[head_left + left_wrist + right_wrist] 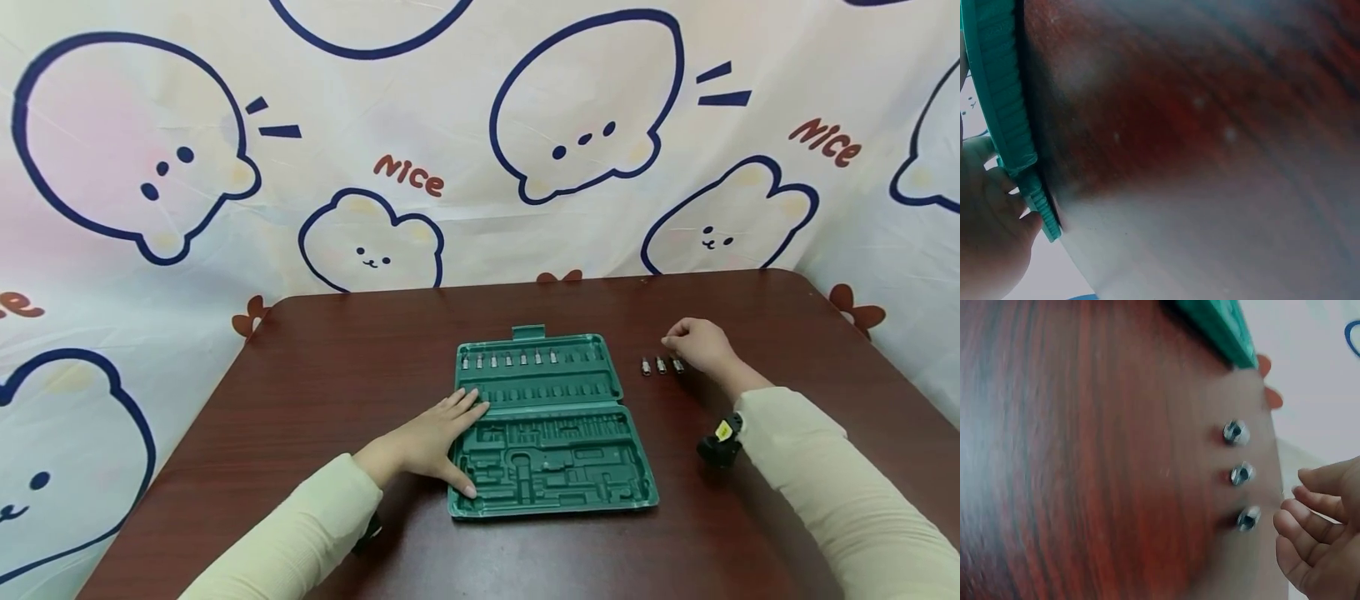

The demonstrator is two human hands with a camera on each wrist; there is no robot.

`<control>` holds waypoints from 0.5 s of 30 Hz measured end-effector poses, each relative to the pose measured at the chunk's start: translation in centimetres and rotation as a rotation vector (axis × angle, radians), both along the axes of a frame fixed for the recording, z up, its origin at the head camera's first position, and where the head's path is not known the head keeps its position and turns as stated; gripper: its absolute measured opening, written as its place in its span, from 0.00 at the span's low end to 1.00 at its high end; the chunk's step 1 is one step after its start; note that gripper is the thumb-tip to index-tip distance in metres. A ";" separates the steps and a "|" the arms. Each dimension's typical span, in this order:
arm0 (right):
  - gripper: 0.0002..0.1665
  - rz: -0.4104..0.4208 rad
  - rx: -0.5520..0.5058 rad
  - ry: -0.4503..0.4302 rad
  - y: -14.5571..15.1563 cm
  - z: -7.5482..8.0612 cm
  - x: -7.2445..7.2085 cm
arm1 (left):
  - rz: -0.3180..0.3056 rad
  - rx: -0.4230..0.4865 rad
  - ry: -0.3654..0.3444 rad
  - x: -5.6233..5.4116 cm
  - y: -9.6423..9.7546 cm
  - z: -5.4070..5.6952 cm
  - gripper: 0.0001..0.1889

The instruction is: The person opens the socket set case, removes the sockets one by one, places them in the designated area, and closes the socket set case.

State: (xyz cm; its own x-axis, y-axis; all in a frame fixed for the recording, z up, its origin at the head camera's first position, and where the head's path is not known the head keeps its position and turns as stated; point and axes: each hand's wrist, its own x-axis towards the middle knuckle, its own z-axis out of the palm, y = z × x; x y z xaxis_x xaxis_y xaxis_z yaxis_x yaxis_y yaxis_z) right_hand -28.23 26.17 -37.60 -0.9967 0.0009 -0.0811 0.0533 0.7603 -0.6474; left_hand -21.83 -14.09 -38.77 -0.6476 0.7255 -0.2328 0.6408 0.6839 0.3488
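Observation:
A green plastic tool case point(555, 408) lies unfolded on the table, with several small metal sockets point(508, 359) in a row in its upper half. My left hand point(431, 437) rests on the case's left edge, fingers spread and thumb over the lower half. In the left wrist view, the fingers point(1016, 203) lie along the case side point(1000, 87). To the right of the case stand three small metal sockets point(1241, 474) in a row. My right hand point(701, 343) hovers just beyond the rightmost one, fingers loosely bent; nothing shows between its fingertips point(1305, 475).
The dark brown wooden table point(337, 358) ends at a patterned cloth backdrop point(480, 233). Moulded recesses point(555, 462) cover the lower half of the case. A black wrist device point(720, 442) sits at the right sleeve.

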 end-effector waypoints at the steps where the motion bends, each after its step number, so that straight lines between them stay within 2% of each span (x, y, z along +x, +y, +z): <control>1: 0.15 0.006 -0.015 -0.004 -0.4 0.2 0.0 | 0.001 0.002 0.003 0.0 0.0 0.0 0.58; 6: 0.17 0.042 -0.067 -0.025 -2.9 0.8 -0.3 | 0.021 0.012 -0.011 0.0 -0.1 0.1 0.57; 15: 0.17 0.154 -0.171 -0.045 -7.1 1.2 -1.0 | 0.041 0.035 -0.038 0.1 -0.3 -0.2 0.57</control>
